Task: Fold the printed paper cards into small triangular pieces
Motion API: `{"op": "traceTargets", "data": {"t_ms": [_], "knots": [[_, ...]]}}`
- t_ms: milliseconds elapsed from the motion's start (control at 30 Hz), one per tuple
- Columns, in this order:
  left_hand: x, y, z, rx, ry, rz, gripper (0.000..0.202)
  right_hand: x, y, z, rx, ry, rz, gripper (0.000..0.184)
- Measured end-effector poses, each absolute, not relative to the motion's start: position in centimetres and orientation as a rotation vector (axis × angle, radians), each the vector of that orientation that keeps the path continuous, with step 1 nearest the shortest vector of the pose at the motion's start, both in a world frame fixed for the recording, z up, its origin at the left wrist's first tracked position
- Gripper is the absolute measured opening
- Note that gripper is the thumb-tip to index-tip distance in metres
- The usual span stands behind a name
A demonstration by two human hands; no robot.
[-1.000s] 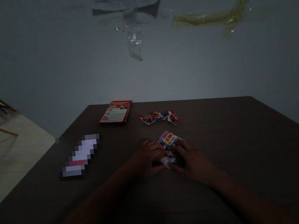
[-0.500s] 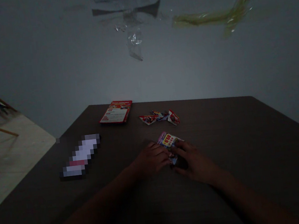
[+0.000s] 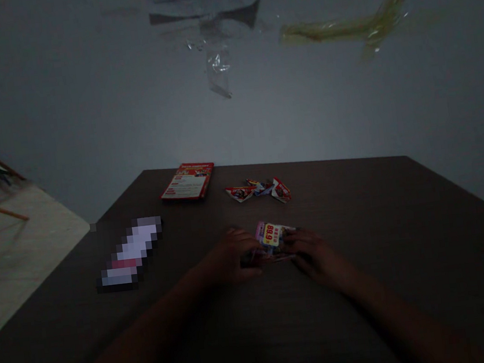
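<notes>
A small printed paper piece [image 3: 271, 235] with a yellow patch and red numbers lies on the dark wooden table [image 3: 404, 227]. My left hand [image 3: 233, 255] pinches its left side with curled fingers. My right hand [image 3: 309, 251] grips its right side, fingers closed on the edge. The room is dim and the lower part of the paper is hidden between my fingers.
Several small folded colourful paper shapes [image 3: 260, 190] lie further back. A red printed booklet [image 3: 188, 182] lies near the far edge. A long blurred pale object [image 3: 130, 253] lies on the left. The table's left edge drops to a light floor [image 3: 9, 254].
Both hands have turned the paper and drawn it slightly back and level; my right hand slid further right along it, and the paper now looks flatter and narrower.
</notes>
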State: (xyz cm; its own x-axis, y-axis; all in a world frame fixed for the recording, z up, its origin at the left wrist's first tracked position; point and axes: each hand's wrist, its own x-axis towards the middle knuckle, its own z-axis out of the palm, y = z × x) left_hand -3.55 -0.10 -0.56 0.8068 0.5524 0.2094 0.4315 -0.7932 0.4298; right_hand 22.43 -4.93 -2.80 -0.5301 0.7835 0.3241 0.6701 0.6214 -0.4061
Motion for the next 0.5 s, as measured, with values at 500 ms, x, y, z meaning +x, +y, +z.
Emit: {"op": "traceTargets", "data": {"t_ms": [500], "knots": [[-3.1, 0.3, -1.6, 2.705, 0.883, 0.501, 0.021, 23.0, -4.6, -2.4, -1.254, -2.25, 0.442, 0.02]]}}
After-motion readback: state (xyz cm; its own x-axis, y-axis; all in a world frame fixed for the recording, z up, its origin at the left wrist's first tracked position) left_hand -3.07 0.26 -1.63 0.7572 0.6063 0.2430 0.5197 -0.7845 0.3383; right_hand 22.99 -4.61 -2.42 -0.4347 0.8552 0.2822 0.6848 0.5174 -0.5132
